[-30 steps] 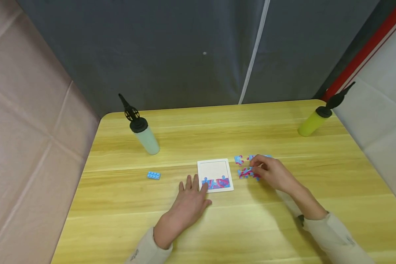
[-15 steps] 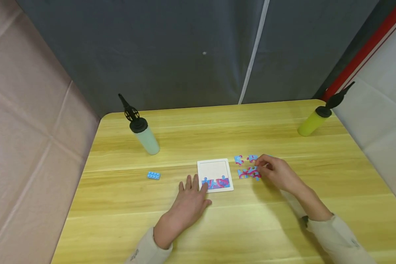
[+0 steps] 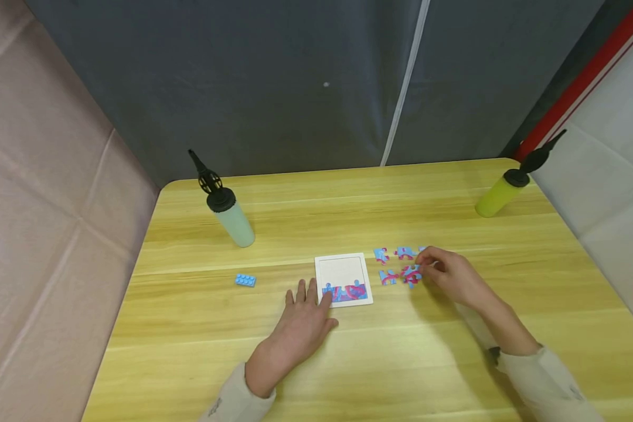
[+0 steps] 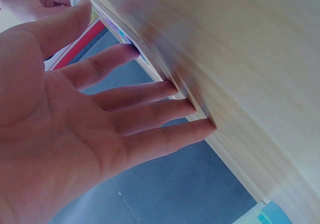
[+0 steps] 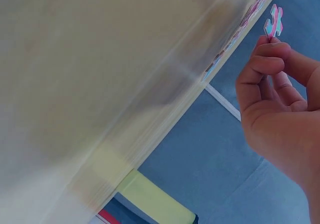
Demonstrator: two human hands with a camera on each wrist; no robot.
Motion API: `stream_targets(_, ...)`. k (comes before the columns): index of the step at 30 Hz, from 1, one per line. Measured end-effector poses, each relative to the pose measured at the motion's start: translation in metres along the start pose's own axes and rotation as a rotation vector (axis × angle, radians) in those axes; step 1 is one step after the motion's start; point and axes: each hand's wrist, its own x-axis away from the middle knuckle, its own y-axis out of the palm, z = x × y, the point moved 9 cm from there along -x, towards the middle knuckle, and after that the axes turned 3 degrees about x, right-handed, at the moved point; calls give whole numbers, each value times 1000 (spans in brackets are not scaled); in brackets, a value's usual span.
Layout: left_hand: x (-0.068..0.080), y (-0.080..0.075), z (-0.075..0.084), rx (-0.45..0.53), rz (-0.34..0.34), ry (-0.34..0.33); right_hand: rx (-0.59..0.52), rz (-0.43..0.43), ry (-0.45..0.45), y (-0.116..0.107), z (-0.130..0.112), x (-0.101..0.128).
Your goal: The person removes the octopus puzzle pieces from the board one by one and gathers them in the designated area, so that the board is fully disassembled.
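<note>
Across the desk (image 3: 285,225), towards its far side, we see a pale bottle (image 3: 235,224) on the left and a yellow bottle (image 3: 494,199) on the right, perhaps parked there to leave working room in front. Of the hands, the left hand (image 3: 302,335) is wide, fingers straight and spread, its index finger reaching over the near left corner of the tray (image 3: 341,269), we think to steady it. The right hand (image 3: 452,283) is narrow, pinching a piece (image 5: 273,23) by its edge, which leaves most of its print uncovered. The tray lies between the hands, a joined row (image 3: 349,292) filling its near side. Well left of it sits a blue brick (image 3: 245,280), seemingly unused. Loose pieces (image 3: 381,255) lie just right of the tray in two rough lines, likely spread for easy choosing. We find no readable brand or label; the dark marks (image 3: 215,407) on the sleeves (image 3: 241,397) are too small to make out.
</note>
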Motion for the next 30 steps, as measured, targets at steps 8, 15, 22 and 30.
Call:
stream_targets(8,-1,0,-1,9,-6,-4,-31,5,23,-5,4,5)
stream_targets(15,-1,1,-2,25,-5,-3,-40,0,55,-9,10,9)
stream_targets(22,1,3,-2,33,-11,-11,-34,-5,92,-10,18,11)
stream_targets(30,-1,3,-2,31,-17,-6,-31,-8,124,-14,25,14)
